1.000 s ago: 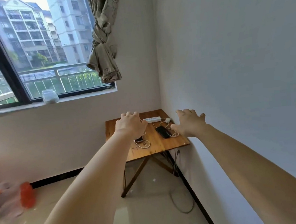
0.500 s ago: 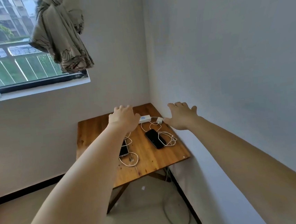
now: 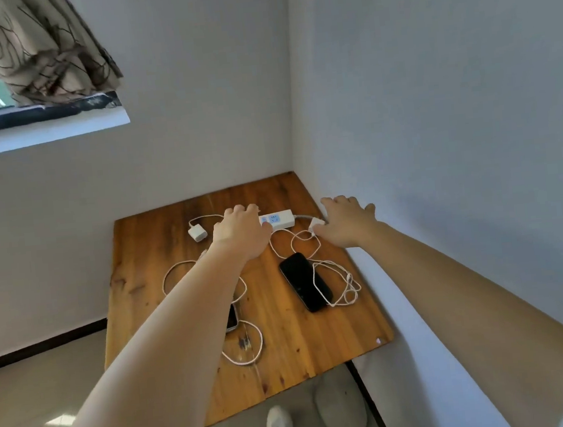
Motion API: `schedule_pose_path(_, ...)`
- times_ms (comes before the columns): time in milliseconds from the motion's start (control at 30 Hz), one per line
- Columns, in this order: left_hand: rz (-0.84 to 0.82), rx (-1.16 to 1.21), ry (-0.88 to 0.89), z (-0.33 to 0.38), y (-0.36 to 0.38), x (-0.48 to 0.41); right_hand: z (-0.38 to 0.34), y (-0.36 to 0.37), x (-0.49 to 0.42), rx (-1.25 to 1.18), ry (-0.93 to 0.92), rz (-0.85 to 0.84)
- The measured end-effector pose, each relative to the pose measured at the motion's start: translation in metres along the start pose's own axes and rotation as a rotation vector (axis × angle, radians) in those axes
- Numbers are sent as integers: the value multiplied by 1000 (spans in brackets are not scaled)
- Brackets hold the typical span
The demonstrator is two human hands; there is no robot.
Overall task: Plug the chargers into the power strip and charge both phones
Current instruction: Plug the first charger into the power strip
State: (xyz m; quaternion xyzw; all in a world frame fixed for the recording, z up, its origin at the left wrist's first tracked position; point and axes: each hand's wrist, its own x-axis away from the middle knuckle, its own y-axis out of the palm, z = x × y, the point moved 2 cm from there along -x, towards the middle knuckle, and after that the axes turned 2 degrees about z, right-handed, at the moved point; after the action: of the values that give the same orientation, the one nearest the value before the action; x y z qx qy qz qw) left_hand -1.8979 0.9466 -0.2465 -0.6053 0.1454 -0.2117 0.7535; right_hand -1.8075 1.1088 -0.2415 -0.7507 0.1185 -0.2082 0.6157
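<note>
L hand (image 3: 240, 232) fingers over power strip (image 3: 279, 219); R hand (image 3: 346, 222) by charger (image 3: 317, 224).

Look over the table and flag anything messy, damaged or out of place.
Nothing looks damaged. The white cable lies in loose, tangled loops, partly draped over the black phone. One white charger lies unplugged left of the power strip.
</note>
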Motion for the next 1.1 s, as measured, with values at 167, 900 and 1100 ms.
schedule_pose_path(167, -67, 31, -3, -27, 46, -78, 7, 32, -81, -21, 75, -55)
schedule_pose_path(900, -297, -55, -19, -87, 253, -194, 49, 214, -256, -197, 488, -50)
schedule_pose_path(1100, -318, -115, -16, -84, 261, -200, 55, 235, -272, -413, 682, -93)
